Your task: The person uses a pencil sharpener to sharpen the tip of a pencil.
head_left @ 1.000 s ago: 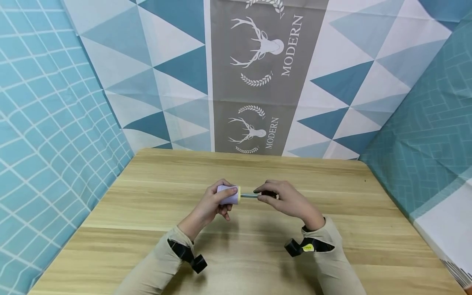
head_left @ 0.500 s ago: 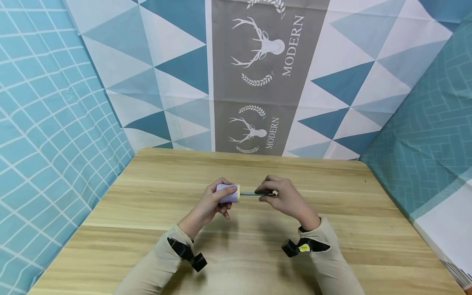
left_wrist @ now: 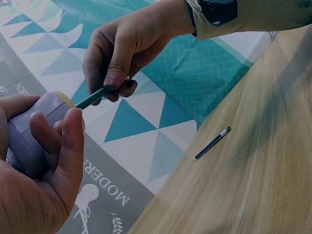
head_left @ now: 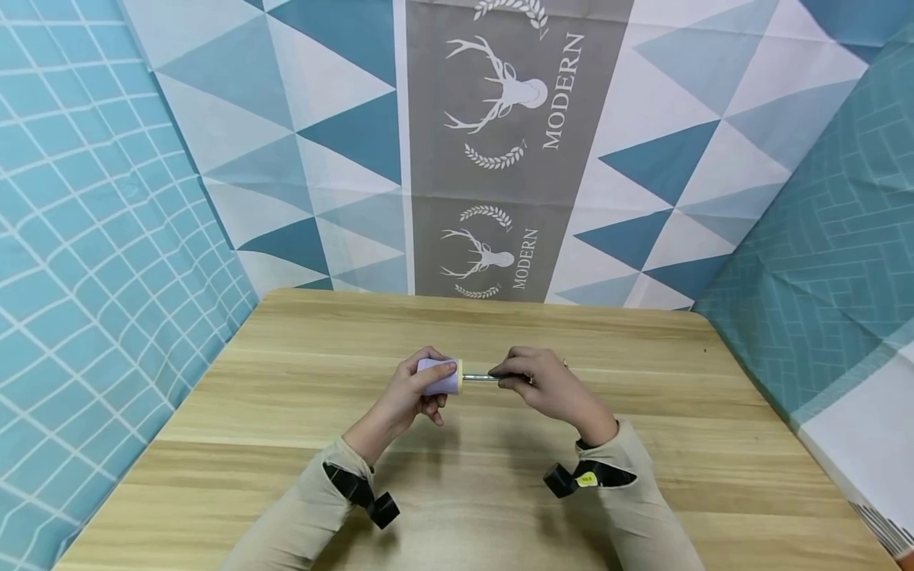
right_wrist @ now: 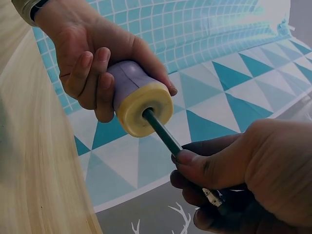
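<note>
A lilac pencil sharpener with a yellow front face lies in my left hand, whose fingers and thumb wrap around it. A green pencil runs into the hole in that face, its point hidden inside. My right hand pinches the pencil between thumb and fingers, a short way from the sharpener. Near the palm, the pencil's metal ferrule shows in the right wrist view. Both hands are held above the wooden table.
In the left wrist view, a dark pencil lies on the table near its edge. A patterned cloth hangs behind the table, with blue cloths on the sides. Dark wrist cameras sit on both sleeves.
My right hand has shifted its finger grip along and around the pencil, first baring more of the shaft, then covering it again. The left hand keeps its hold on the sharpener.
</note>
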Action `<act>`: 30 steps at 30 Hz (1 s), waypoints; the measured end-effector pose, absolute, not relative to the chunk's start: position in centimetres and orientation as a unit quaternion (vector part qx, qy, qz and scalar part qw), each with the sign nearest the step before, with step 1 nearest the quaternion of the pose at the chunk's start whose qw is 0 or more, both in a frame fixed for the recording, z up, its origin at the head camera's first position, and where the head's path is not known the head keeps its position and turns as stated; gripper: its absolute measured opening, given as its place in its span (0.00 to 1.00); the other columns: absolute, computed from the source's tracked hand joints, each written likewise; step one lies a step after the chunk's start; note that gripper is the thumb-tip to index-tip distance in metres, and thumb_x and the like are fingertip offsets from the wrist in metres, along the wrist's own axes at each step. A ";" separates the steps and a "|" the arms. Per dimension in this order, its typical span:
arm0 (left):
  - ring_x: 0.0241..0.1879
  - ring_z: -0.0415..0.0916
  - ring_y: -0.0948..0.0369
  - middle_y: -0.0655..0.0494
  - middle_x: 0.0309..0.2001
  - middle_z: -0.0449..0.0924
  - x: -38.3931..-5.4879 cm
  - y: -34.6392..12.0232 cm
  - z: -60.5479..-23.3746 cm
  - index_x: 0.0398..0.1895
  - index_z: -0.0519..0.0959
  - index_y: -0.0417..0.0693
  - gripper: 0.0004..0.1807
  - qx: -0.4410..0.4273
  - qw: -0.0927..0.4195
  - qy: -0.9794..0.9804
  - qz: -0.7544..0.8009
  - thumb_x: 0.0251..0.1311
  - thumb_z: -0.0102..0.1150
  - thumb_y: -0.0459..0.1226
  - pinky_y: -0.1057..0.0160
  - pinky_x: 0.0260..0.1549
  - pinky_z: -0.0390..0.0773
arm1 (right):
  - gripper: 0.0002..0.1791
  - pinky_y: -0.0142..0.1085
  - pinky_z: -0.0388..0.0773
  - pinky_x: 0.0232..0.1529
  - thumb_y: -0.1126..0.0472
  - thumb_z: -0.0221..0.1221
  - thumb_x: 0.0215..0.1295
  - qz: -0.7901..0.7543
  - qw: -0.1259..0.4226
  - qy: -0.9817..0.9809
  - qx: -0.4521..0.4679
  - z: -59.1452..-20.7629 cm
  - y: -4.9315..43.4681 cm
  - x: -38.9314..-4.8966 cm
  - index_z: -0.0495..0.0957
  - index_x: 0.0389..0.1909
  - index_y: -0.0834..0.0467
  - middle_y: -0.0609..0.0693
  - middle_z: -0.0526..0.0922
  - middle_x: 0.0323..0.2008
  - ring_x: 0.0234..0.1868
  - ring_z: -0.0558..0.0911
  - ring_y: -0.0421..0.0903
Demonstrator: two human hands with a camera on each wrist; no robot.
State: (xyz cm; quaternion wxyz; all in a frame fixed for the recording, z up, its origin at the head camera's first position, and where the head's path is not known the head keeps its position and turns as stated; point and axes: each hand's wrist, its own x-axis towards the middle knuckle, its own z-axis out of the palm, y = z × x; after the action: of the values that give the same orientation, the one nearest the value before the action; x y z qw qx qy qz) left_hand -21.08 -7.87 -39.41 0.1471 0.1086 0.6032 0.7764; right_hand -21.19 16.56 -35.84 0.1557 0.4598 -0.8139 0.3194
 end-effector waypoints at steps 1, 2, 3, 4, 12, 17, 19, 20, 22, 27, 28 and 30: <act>0.10 0.67 0.66 0.51 0.18 0.73 -21.1 -7.9 -39.4 0.37 0.73 0.48 0.07 0.108 0.148 0.603 0.777 0.64 0.59 0.39 0.64 0.10 0.80 | 0.08 0.30 0.75 0.24 0.75 0.65 0.59 0.318 0.151 -0.816 0.460 -35.8 16.6 -21.2 0.86 0.38 0.64 0.48 0.80 0.29 0.26 0.74 0.38; 0.10 0.67 0.66 0.51 0.18 0.73 -21.1 -7.8 -39.4 0.37 0.74 0.48 0.06 0.108 0.148 0.602 0.777 0.64 0.59 0.39 0.63 0.10 0.80 | 0.08 0.31 0.75 0.24 0.75 0.64 0.60 0.315 0.145 -0.818 0.459 -35.8 16.6 -21.2 0.85 0.39 0.64 0.48 0.80 0.30 0.27 0.74 0.38; 0.10 0.67 0.66 0.51 0.17 0.73 -21.1 -7.8 -39.4 0.37 0.74 0.48 0.06 0.108 0.148 0.602 0.777 0.63 0.59 0.39 0.63 0.10 0.80 | 0.08 0.31 0.75 0.25 0.75 0.64 0.61 0.312 0.140 -0.820 0.458 -35.8 16.7 -21.2 0.85 0.39 0.64 0.48 0.80 0.30 0.27 0.74 0.38; 0.09 0.67 0.66 0.51 0.17 0.73 -21.1 -7.8 -39.4 0.37 0.74 0.48 0.06 0.109 0.148 0.602 0.777 0.63 0.59 0.40 0.63 0.10 0.80 | 0.08 0.31 0.75 0.26 0.74 0.63 0.62 0.307 0.136 -0.824 0.457 -35.7 16.7 -21.1 0.85 0.40 0.64 0.48 0.80 0.30 0.27 0.74 0.38; 0.09 0.67 0.66 0.51 0.17 0.73 -21.1 -7.9 -39.4 0.38 0.74 0.48 0.06 0.107 0.149 0.603 0.777 0.64 0.59 0.40 0.63 0.10 0.80 | 0.09 0.32 0.76 0.29 0.71 0.58 0.69 0.287 0.080 -0.847 0.440 -35.3 16.8 -21.1 0.83 0.46 0.65 0.48 0.80 0.33 0.29 0.74 0.37; 0.09 0.67 0.66 0.51 0.17 0.73 -21.1 -7.9 -39.4 0.38 0.73 0.48 0.06 0.106 0.151 0.603 0.776 0.64 0.59 0.39 0.63 0.10 0.80 | 0.13 0.37 0.80 0.32 0.68 0.63 0.66 0.322 0.082 -0.833 0.442 -35.6 17.0 -21.2 0.81 0.51 0.64 0.50 0.81 0.37 0.33 0.77 0.42; 0.09 0.68 0.65 0.51 0.17 0.74 -21.1 -7.9 -39.4 0.38 0.73 0.48 0.07 0.106 0.152 0.603 0.776 0.65 0.59 0.39 0.63 0.10 0.80 | 0.16 0.38 0.81 0.34 0.69 0.67 0.62 0.334 0.099 -0.822 0.451 -35.7 17.0 -21.3 0.81 0.51 0.64 0.53 0.81 0.38 0.35 0.80 0.46; 0.10 0.68 0.66 0.51 0.18 0.74 -21.1 -7.9 -39.4 0.37 0.73 0.48 0.06 0.108 0.152 0.603 0.776 0.65 0.59 0.39 0.63 0.10 0.80 | 0.16 0.37 0.82 0.34 0.71 0.68 0.59 0.338 0.111 -0.816 0.456 -35.8 17.0 -21.3 0.81 0.49 0.64 0.53 0.81 0.38 0.35 0.81 0.47; 0.10 0.68 0.66 0.51 0.18 0.74 -21.1 -7.9 -39.3 0.37 0.73 0.48 0.06 0.109 0.151 0.602 0.776 0.65 0.59 0.39 0.63 0.10 0.80 | 0.16 0.35 0.82 0.33 0.73 0.70 0.54 0.342 0.136 -0.805 0.466 -36.0 16.9 -21.6 0.82 0.45 0.64 0.53 0.81 0.36 0.34 0.81 0.47; 0.10 0.67 0.66 0.51 0.18 0.74 -21.0 -8.0 -39.3 0.37 0.73 0.48 0.06 0.117 0.150 0.600 0.777 0.65 0.58 0.39 0.63 0.10 0.80 | 0.12 0.30 0.78 0.25 0.76 0.71 0.50 0.342 0.193 -0.785 0.480 -36.6 16.5 -22.0 0.84 0.35 0.63 0.48 0.80 0.30 0.28 0.78 0.41; 0.10 0.67 0.66 0.51 0.18 0.74 -21.0 -8.0 -39.3 0.37 0.73 0.48 0.06 0.117 0.151 0.599 0.777 0.65 0.58 0.39 0.63 0.10 0.80 | 0.11 0.30 0.77 0.25 0.76 0.71 0.50 0.342 0.200 -0.782 0.481 -36.6 16.5 -22.0 0.84 0.34 0.63 0.48 0.80 0.29 0.28 0.78 0.40; 0.10 0.67 0.66 0.51 0.18 0.74 -21.0 -8.0 -39.3 0.37 0.73 0.48 0.06 0.118 0.152 0.598 0.778 0.65 0.58 0.39 0.64 0.10 0.80 | 0.10 0.29 0.75 0.23 0.76 0.71 0.50 0.343 0.208 -0.778 0.483 -36.7 16.4 -21.9 0.85 0.33 0.62 0.47 0.78 0.28 0.26 0.76 0.39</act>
State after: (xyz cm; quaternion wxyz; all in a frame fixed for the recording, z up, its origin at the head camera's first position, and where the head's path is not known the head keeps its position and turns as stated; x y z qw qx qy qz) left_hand -21.04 -8.05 -39.31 0.1516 0.1181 0.5983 0.7779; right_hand -21.94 16.36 -36.69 0.2075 0.4828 -0.7785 0.3432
